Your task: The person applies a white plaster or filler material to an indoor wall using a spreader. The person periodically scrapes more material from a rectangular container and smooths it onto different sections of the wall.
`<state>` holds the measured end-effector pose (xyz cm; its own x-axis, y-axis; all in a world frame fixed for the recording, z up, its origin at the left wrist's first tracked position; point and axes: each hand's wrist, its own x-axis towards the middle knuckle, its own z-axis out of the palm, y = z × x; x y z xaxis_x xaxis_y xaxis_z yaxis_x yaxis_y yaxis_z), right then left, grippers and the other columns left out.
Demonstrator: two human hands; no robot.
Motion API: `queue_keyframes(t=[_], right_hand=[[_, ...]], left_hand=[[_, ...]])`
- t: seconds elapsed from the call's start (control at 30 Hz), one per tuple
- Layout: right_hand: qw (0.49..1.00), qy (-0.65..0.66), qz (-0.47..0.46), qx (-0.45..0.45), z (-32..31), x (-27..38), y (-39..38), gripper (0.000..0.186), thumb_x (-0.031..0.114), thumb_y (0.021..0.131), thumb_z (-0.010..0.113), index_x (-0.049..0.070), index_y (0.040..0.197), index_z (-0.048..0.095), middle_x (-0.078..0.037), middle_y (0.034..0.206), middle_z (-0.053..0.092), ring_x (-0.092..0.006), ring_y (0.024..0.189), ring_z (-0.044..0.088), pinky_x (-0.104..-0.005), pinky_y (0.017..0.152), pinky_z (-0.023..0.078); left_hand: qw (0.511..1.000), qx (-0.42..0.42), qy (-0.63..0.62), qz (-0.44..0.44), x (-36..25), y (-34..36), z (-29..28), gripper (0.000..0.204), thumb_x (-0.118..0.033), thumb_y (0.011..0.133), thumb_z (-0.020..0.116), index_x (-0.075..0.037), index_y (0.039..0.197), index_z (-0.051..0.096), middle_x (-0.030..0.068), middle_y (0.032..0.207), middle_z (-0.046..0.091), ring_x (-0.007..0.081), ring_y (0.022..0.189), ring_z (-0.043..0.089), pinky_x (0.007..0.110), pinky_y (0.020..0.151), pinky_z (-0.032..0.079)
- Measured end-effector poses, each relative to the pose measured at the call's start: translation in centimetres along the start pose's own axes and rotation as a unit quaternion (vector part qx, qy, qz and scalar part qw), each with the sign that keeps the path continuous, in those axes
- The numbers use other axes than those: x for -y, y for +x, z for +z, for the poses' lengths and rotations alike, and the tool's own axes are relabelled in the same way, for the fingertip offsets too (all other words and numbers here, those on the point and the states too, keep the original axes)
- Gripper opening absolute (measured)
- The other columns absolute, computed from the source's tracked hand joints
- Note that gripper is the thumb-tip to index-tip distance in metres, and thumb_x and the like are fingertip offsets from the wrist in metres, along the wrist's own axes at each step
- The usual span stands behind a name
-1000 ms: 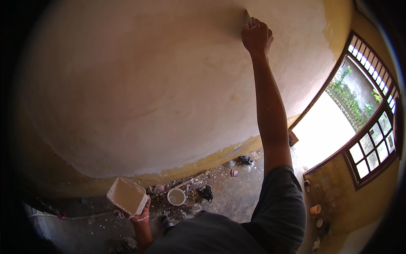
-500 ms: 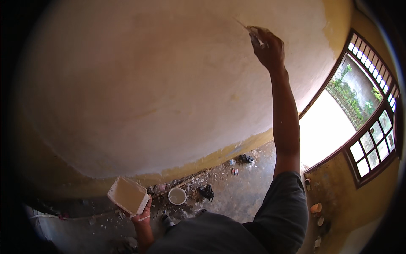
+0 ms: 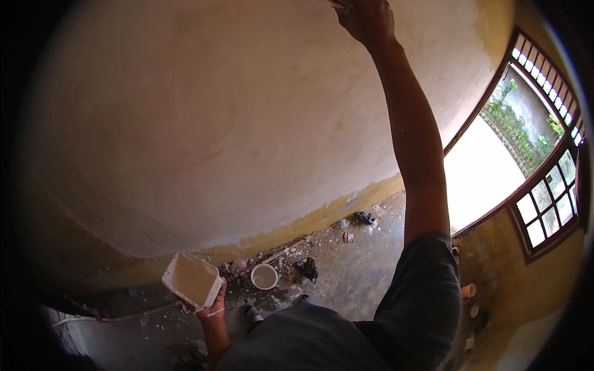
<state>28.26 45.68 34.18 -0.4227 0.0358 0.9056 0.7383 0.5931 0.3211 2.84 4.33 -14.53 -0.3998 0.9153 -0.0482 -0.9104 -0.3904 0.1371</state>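
My right hand [image 3: 365, 18] is raised high against the pale coated wall [image 3: 204, 111] at the top edge of the view, fingers closed on a putty knife that is mostly cut off by the frame. Low on the left, my left hand [image 3: 213, 308] holds a rectangular plastic tub [image 3: 190, 276] of creamy pale paste from beneath, with some white smears on the fingers. Unevenly edged yellow paint [image 3: 365, 193] shows along the bottom and right of the pale coat.
A white bucket [image 3: 264, 277], a black plastic bag [image 3: 306, 268], a stick [image 3: 282, 252] and debris lie on the grey floor [image 3: 356, 266] along the wall's foot. At right are an open doorway [image 3: 479, 167], a barred window [image 3: 547, 210] and an orange container [image 3: 468, 290].
My right hand first came slightly down and right, then moved up and left to the top edge. The tub in my left hand has shifted slightly right.
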Motion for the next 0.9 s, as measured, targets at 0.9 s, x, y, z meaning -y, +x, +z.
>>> queue_keyframes(t=[0.9], right_hand=[[0.997,-0.032,0.06,0.041,6.5,2.6,-10.0,0.045,0.003,0.074,0.064,0.013,0.117,0.059,-0.009,0.076,0.066,-0.0289,0.074,0.066,-0.0419,0.065,0.055]], left_hand=[[0.999,0.0,-0.043,0.001,0.1,0.0,-0.3,0.067,-0.056,0.087,0.054,-0.015,0.139,0.044,0.0098,0.142,0.047,0.0358,0.129,0.045,0.065,0.101,0.036]])
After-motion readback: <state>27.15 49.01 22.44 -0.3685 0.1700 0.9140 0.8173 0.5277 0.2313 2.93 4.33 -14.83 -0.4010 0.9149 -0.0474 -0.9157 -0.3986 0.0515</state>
